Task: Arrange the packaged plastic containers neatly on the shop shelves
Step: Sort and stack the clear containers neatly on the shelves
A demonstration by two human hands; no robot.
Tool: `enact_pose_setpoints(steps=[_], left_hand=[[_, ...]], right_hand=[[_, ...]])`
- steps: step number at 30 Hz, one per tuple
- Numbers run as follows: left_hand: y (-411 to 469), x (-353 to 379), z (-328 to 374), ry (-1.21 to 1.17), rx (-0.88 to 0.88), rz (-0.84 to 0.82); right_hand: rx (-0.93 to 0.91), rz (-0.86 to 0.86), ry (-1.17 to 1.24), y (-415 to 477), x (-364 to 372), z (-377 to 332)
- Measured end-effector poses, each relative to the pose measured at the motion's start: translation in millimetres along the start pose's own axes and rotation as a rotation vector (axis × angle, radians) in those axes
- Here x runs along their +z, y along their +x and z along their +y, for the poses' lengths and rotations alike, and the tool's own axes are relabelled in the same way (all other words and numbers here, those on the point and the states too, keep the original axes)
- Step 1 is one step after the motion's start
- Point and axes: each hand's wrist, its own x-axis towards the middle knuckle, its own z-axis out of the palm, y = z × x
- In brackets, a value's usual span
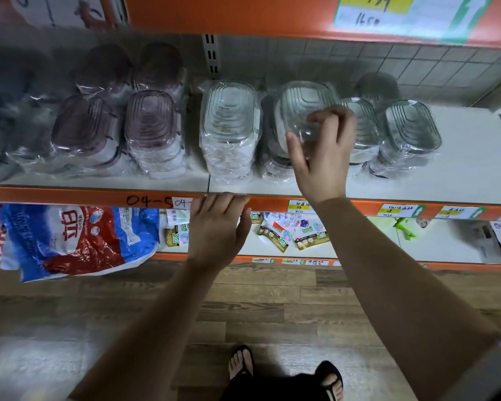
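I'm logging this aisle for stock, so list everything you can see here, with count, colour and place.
purple packs: four, mauve, shelf left.
white pack: one, clear-white, shelf middle.
held pack: one, clear, right of middle.
grey packs: three, grey-green, shelf right.
shelf: one, white, orange edge.
price tags: several, yellow-white, on shelf edge.
detergent bag: one, red-blue-white, lower shelf left.
sachets: several, gold-white, lower shelf middle.
feet: two, black flip-flops, on wood floor.
left hand: one, rests on shelf edge.
right hand: one, grips held pack.
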Motion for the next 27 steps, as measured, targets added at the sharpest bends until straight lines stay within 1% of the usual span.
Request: enact_pose_setpoints(steps=[4, 7, 9, 14, 18, 22, 27], left_hand=[[-3.8, 3.3, -1.2, -0.004, -0.022, -0.059], [-4.1, 5.5, 2.3, 0.003, -0.029, -0.056], [-4.0, 6.2, 5.5, 0.009, -0.02, -0.023], [-1.4, 4.8, 16.2, 0.014, 0.015, 0.053], [4.0, -2.9, 32.8, 0.002, 0.013, 0.065], [14.8, -21.8, 58.4, 0.007, 0.076, 0.064], [29.0, -60.4, 98.1, 0.049, 0.096, 0.064]], right_hand=[[-0.005, -0.002, -0.025, 22.2, 7.9, -3.6], [0.026, -0.164, -0.217, 22.7, 9.8, 1.9], [0.018, -0.226, -0.293, 14.9, 8.3, 6.8], [-0.005, -0.229, -0.265, 0.0, -4.7, 6.4], [-0.029, -0.209, -0.243, -15.7, -23.5, 3.6], [-0.001, -0.212, -0.235, -31.8, -59.4, 0.0], [0.054, -0.235, -0.243, -41.3, -122.7, -9.2]])
